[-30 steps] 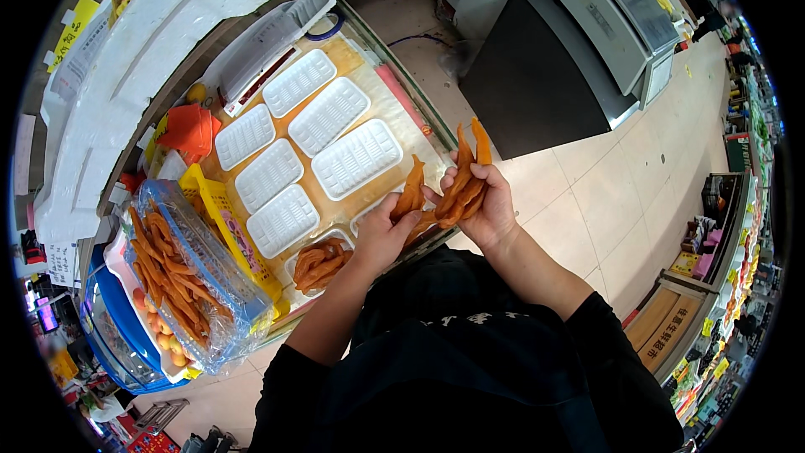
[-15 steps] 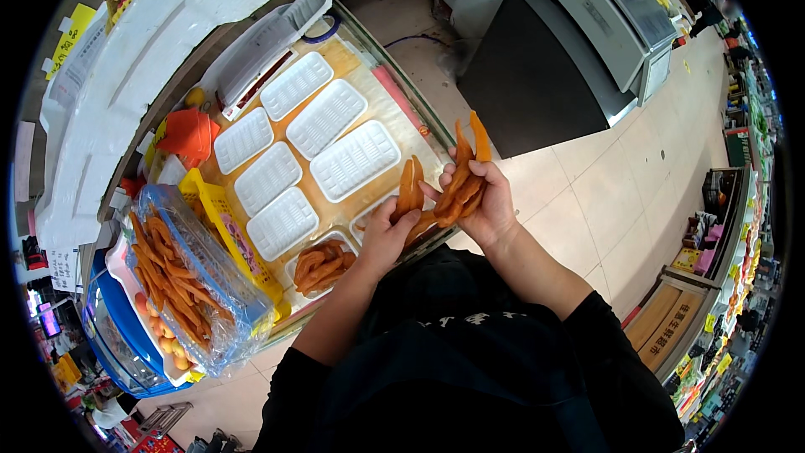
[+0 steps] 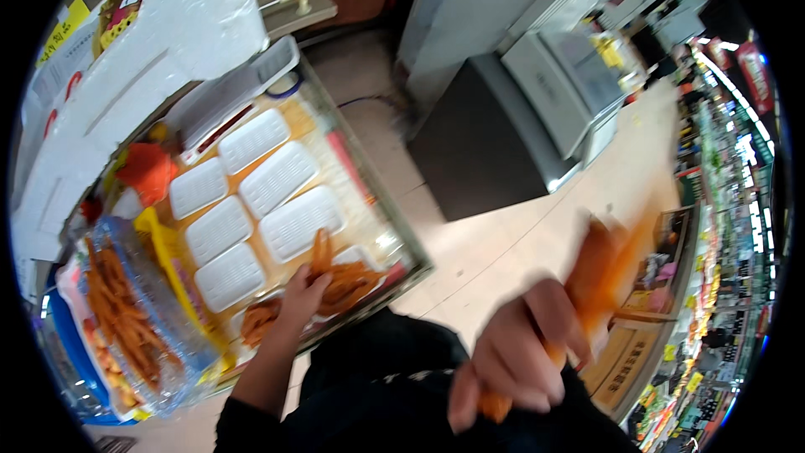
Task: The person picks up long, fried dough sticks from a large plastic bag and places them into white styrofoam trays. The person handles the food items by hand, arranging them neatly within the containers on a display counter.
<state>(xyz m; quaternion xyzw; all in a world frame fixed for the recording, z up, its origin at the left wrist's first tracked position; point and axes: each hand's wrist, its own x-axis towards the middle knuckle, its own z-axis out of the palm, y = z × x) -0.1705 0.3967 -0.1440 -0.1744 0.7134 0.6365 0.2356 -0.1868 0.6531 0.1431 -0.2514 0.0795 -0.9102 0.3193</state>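
My right hand (image 3: 524, 344), smeared by motion, is closed around several orange-brown strips (image 3: 599, 273) that look like dried sweet potato. It is lifted over the floor, to the right of the table. Fingers pinched, my left hand (image 3: 303, 295) grips more strips at a pile (image 3: 350, 283). The pile lies on a white tray at the table's near right corner, most of that tray hidden. Left of this hand, another small pile of strips (image 3: 258, 323) fills a tray. Beyond are several white ribbed trays (image 3: 302, 222) holding nothing, set out in rows.
A clear plastic bag of strips (image 3: 126, 310) lies at the left beside a yellow basket (image 3: 172, 264). Orange-red cloth or bag (image 3: 147, 172) and a long clear container (image 3: 222, 101) sit farther back. A dark grey cabinet (image 3: 478, 147) stands across the aisle.
My right hand has swung down and right, away from the table, with strips in it. The left hand now grips strips at the near tray. The whole view has shifted.
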